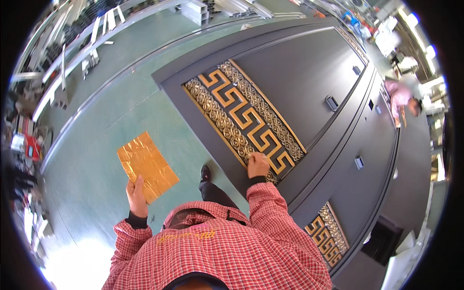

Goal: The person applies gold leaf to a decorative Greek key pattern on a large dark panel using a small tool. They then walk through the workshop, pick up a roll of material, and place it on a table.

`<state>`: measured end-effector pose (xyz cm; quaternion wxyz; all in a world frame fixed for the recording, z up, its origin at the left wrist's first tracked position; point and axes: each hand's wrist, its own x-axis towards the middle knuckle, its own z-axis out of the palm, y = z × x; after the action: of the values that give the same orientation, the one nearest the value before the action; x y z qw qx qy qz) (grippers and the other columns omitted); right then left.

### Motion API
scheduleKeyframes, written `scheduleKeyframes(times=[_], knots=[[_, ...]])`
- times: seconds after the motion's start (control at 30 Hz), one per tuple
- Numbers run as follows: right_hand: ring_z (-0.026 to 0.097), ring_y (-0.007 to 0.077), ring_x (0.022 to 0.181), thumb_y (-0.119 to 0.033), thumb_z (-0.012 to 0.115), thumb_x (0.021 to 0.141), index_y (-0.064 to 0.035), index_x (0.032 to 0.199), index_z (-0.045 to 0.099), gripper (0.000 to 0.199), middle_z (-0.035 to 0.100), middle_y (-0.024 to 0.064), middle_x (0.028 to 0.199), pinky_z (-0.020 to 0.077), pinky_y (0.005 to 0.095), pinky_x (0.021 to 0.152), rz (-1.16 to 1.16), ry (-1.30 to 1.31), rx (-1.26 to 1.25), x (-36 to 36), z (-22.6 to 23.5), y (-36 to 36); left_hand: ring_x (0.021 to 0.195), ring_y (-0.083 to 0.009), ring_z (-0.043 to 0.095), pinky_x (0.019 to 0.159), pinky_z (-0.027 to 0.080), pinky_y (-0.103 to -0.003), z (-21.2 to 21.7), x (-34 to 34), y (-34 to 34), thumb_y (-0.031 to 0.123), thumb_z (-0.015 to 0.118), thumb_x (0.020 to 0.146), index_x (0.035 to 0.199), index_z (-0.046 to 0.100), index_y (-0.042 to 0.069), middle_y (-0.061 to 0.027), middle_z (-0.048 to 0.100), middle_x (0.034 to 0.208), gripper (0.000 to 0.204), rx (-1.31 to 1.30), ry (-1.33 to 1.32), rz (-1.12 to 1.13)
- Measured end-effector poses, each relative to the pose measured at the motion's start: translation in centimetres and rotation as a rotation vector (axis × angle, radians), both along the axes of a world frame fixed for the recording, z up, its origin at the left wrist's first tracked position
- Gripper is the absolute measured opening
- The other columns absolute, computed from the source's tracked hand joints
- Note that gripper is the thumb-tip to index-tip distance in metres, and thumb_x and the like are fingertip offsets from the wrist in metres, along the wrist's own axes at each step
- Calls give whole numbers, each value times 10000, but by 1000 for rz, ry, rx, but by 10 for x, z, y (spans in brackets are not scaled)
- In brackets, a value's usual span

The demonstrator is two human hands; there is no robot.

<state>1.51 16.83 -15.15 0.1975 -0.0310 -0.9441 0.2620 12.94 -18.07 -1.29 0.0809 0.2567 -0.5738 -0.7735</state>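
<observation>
My left hand (pixel 137 195) grips the lower edge of a crinkled, shiny gold foil sheet (pixel 149 166), thumb on top, held out over the green floor. My right hand (pixel 258 165) is closed against the near end of a raised ornamental panel (pixel 241 113) on a large dark grey door (pixel 299 72). Gold key-pattern bars run down the panel's middle, with scrollwork strips on both sides. Some of the scrollwork looks gold and some darker. Whatever the right fingers hold, if anything, is hidden.
A second, smaller ornamental panel (pixel 326 234) lies at lower right. Dark fittings (pixel 331 103) stand up from the door surface. Another person (pixel 403 101) in pink works at the far right. Metal profiles (pixel 104 24) are stacked at upper left. My shoe (pixel 206 173) is beside the door's edge.
</observation>
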Motion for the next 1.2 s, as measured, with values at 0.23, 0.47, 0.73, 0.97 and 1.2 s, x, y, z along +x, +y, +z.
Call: scheduleKeyframes(times=[0.23,0.47,0.73,0.97,1.2], knots=[[554,294,754,-57,585,707,-92,700,564,42,570,94,758,440,400,632,129,-79,22,-111,6,-104,902,-144,568,744,479,-281,2,-84,-15,152,466,909,1129,499,-3,-56,574,1028,271,54,-25,-43],[572,283,650,-63,603,697,-128,671,610,70,562,91,684,467,384,585,62,-126,-36,-35,22,-18,887,-153,581,748,484,-279,4,-162,-28,165,473,906,1137,487,0,-64,574,1042,285,76,-35,-161],[606,236,648,-109,625,738,-109,759,626,21,616,81,726,474,330,600,-632,-76,-37,-87,36,72,888,-154,586,737,491,-270,-17,-262,-65,170,469,909,1135,480,5,-68,576,1044,280,105,-66,-379],[586,310,698,-125,545,748,-87,776,621,90,609,111,751,465,392,640,-605,-132,22,-247,-18,-47,942,-162,566,789,474,-289,-14,-321,-115,159,452,919,1174,446,-6,-79,553,1090,304,47,-89,-450],[585,267,811,-176,599,759,-120,833,674,120,635,87,838,444,386,745,-286,-59,222,-237,-6,-37,904,-156,576,762,480,-281,-17,-358,-120,151,458,918,1167,450,-5,-78,560,1070,294,41,-121,-468]])
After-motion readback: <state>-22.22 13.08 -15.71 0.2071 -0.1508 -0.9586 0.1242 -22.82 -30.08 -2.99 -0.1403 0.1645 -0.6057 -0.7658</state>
